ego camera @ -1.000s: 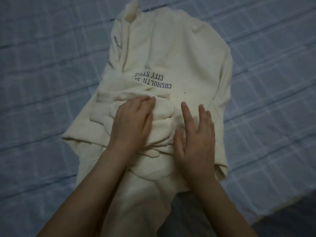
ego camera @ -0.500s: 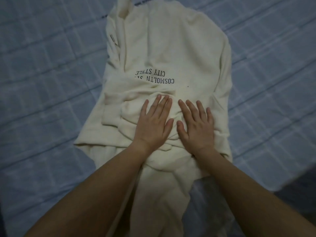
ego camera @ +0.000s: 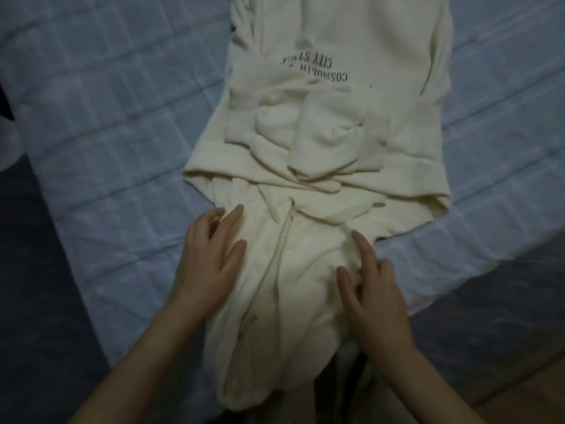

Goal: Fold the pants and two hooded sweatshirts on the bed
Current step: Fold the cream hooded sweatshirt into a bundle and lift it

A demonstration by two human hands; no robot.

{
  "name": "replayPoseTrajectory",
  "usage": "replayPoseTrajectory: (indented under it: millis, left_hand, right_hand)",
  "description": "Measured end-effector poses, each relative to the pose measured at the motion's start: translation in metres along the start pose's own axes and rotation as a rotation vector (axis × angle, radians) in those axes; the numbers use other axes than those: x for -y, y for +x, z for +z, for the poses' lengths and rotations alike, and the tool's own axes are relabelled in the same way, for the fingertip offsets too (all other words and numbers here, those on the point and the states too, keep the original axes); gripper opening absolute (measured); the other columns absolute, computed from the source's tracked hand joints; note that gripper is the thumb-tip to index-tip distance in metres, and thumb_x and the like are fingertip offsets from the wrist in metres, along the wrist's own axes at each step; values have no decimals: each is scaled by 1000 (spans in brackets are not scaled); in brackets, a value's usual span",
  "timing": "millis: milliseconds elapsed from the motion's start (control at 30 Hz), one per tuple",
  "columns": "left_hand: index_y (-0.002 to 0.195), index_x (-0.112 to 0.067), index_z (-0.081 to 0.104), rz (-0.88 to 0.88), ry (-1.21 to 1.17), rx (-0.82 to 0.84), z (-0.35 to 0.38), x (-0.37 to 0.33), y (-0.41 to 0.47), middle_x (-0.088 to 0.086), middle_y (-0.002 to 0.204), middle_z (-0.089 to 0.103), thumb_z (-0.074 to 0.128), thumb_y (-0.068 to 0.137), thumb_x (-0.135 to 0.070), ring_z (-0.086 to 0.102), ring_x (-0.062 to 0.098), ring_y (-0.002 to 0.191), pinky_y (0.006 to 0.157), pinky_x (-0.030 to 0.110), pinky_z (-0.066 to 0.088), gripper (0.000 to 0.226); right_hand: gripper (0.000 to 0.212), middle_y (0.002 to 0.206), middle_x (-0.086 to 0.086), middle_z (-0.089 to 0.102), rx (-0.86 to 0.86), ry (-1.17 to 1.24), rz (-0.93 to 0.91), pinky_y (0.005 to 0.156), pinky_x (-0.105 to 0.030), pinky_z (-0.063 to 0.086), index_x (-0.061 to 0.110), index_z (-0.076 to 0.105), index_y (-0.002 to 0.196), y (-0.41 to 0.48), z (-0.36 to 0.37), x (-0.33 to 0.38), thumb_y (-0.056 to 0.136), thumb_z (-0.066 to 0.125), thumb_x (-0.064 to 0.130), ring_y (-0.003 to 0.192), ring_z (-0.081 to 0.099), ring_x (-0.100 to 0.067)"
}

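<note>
A cream hooded sweatshirt (ego camera: pixel 351 123) with dark printed lettering lies on the bed, its sleeves folded across the chest. Its hood (ego camera: pixel 290 301) hangs toward me over the bed's near edge, with a drawstring running down it. My left hand (ego camera: pixel 208 264) rests on the hood's left side, fingers loosely spread. On the hood's right side, my right hand (ego camera: pixel 373 292) touches the cloth with its fingers extended. Neither hand grips the fabric. The sweatshirt's top end runs out of view.
The bed is covered by a blue checked sheet (ego camera: pixel 116 142). Its near edge runs diagonally at the right, with dark floor (ego camera: pixel 504 295) below it. A dark strip (ego camera: pixel 30 270) lies along the left.
Both hands have left the folded sleeves on the chest and moved back toward me onto the hood. The view has shifted forward over the sweatshirt.
</note>
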State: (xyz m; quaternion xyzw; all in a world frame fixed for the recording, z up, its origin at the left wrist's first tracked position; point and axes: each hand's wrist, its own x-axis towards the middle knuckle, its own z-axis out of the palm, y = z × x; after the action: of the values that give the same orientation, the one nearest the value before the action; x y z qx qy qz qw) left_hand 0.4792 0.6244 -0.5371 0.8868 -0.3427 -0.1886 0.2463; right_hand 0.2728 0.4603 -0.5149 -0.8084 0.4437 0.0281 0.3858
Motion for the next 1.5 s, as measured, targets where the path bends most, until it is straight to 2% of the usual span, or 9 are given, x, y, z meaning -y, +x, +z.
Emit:
replayPoseTrajectory:
  millis: [133,300,500,600,733,933,1067,1267,1500]
  left_hand:
    - [141,-44,42,-315,-243,84,-1,24,-53,-1,125,45,61,95,-20,53,-13,94,88,9,39,55]
    - [136,-40,44,-307,-565,343,-15,27,-81,-14,125,55,70,87,-4,62,4,98,85,13,49,65]
    - [111,-24,70,-301,-573,133,-43,3,-76,-8,108,70,75,78,6,57,2,72,70,11,46,45]
    - [109,-28,71,-293,-675,13,-62,-19,-56,-17,81,68,75,79,5,49,6,65,63,12,44,45]
    - [111,-33,69,-136,-692,-122,-77,-51,5,-29,95,69,75,79,3,52,-4,67,67,7,46,48]
    - [125,-26,65,22,-601,-160,-45,-66,142,-23,120,64,70,86,-4,61,-6,97,90,15,49,45]
    - [129,-17,63,-50,-596,-85,-3,-53,186,0,126,63,64,86,-9,60,22,115,102,31,47,44]
    - [133,-24,58,-52,-690,-30,-3,-39,187,1,125,65,60,93,-3,63,15,114,100,28,50,46]
    - [129,-41,55,11,-557,-226,-27,-13,118,-13,110,67,65,86,-9,66,8,97,82,17,51,54]
  right_hand:
    - [65,106,2,46,149,133,146,79,-32,39,68,9,144,-38,24,-8,93,48,59,91,52,-20]
    - [80,142,47,34,198,568,38,107,-5,30,50,31,146,-67,39,-11,83,75,30,136,30,18]
    - [65,131,15,61,95,512,-86,99,-53,52,41,59,126,-72,23,-15,75,83,8,123,60,-16]
    - [60,128,8,62,-31,498,-168,94,-42,55,37,59,125,-52,-3,-3,77,82,11,119,62,-18]
    - [62,125,16,61,-202,506,-279,96,-21,50,40,58,123,3,-39,22,75,84,11,119,60,-8]
    - [65,129,17,59,-349,477,-299,98,-38,53,27,52,132,133,-54,39,77,79,4,118,60,-10]
    - [69,132,-6,61,-307,488,-191,102,-51,47,19,50,138,187,-37,26,77,79,4,119,60,-28]
    - [72,143,8,53,-318,470,-218,107,-46,45,24,46,144,177,-36,19,82,79,11,130,53,-14]
    - [88,126,-4,52,-407,562,-268,76,-34,60,47,37,142,120,-24,9,78,83,8,89,67,-19]
